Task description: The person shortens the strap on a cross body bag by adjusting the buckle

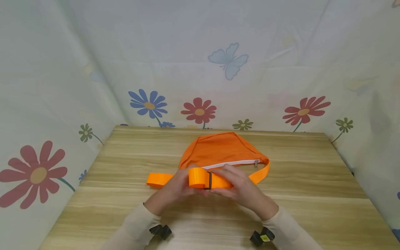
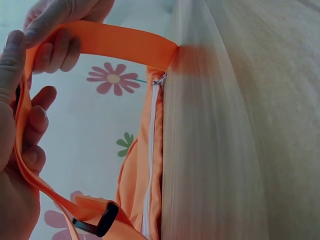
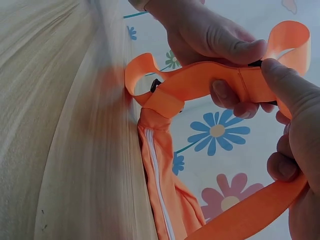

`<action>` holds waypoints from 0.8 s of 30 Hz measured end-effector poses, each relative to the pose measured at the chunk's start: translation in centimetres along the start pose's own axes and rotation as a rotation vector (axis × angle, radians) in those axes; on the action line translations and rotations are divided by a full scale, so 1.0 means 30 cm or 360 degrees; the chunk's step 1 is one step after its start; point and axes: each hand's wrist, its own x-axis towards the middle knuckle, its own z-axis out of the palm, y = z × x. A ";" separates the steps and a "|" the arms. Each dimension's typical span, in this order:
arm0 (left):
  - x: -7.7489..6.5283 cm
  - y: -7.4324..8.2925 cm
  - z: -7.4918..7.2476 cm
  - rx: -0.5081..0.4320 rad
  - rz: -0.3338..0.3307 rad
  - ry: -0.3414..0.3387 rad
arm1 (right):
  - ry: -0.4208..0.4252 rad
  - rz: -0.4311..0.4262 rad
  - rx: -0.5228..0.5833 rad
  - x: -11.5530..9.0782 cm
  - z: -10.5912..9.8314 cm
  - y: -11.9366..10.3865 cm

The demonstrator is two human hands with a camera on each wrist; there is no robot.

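Observation:
An orange waist bag (image 1: 220, 149) with a white zipper lies on the wooden table, just beyond both hands. Its bright orange strap (image 1: 197, 177) is raised and folded into a loop between the hands. A black slide buckle (image 1: 210, 180) sits on the strap there, partly covered by fingers in the wrist views. My left hand (image 1: 178, 184) pinches the strap on the buckle's left side, thumb on top. On the other side, my right hand (image 1: 242, 189) grips the strap between thumb and fingers. Closer to the bag, another black buckle (image 2: 97, 220) shows on the strap.
More of the strap loops out on the left, and its right part runs back to the bag's corner beside the zipper pull (image 1: 256, 164). A flower-printed cloth (image 1: 168, 62) hangs behind the table (image 1: 143, 149) and along its sides. Each wrist wears a small black camera.

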 end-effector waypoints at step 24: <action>-0.033 -0.013 -0.067 0.0449 0.0059 -0.0072 | -0.0012 0.0215 0.0145 -0.033 0.009 0.022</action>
